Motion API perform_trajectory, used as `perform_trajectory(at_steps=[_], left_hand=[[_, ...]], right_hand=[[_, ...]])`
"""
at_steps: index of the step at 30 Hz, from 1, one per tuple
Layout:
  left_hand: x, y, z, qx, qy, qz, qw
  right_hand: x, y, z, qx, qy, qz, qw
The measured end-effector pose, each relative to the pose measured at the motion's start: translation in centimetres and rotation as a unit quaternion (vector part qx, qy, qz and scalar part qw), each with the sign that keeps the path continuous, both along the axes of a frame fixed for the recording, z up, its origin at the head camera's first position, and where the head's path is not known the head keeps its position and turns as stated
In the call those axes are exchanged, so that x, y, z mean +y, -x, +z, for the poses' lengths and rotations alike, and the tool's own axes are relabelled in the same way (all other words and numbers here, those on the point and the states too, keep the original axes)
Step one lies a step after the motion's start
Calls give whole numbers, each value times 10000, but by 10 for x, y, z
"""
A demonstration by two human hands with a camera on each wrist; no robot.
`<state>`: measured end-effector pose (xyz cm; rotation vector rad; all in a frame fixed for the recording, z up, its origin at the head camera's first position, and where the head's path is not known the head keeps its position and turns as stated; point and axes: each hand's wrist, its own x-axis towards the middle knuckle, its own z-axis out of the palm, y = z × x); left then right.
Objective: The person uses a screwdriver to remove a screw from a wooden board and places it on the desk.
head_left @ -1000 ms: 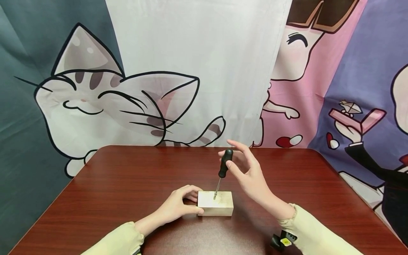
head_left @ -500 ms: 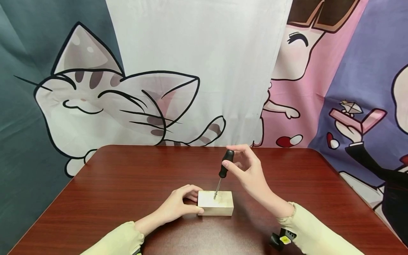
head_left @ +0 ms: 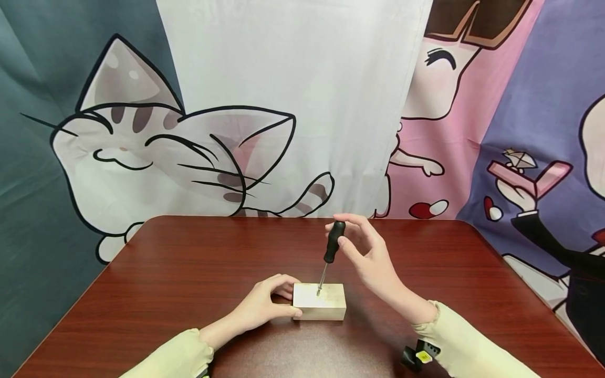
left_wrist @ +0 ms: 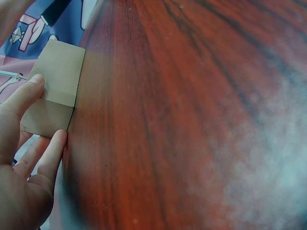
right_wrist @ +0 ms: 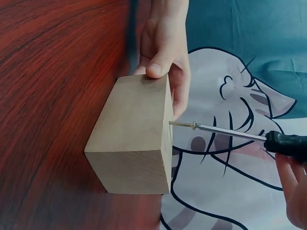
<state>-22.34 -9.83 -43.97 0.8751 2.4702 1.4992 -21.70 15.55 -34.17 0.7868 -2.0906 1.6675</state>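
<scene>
A pale wooden block (head_left: pixel 319 311) lies on the table. My left hand (head_left: pixel 263 303) grips its left end, thumb on the near side (left_wrist: pixel 36 88) and fingers at the far side. From the block's top face stands a brass-coloured screw (right_wrist: pixel 183 125), partly out of the wood. The tip of a screwdriver (head_left: pixel 333 244) with a black handle and thin steel shaft meets the screw head; the tool leans slightly right. My right hand (head_left: pixel 371 252) pinches the handle lightly, thumb on the near side and index finger near its top end.
The reddish-brown wooden table (head_left: pixel 212 252) spreads out around the block. Behind it hangs a printed cloth (head_left: pixel 293 63) with a cartoon cat and figures. A small black device (head_left: pixel 420 356) sits at the right sleeve.
The right-hand fingers shift round the handle: the index finger, raised at first, comes down to its top, and the thumb rolls across and back. The left hand and block stay put.
</scene>
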Motion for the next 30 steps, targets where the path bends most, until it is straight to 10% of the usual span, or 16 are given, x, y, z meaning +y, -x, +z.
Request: perform_trajectory(at_steps=[30], left_hand=[[0, 1, -1, 15, 90, 39, 10000]], right_hand=[[-4, 0, 2, 135, -67, 0, 9999]])
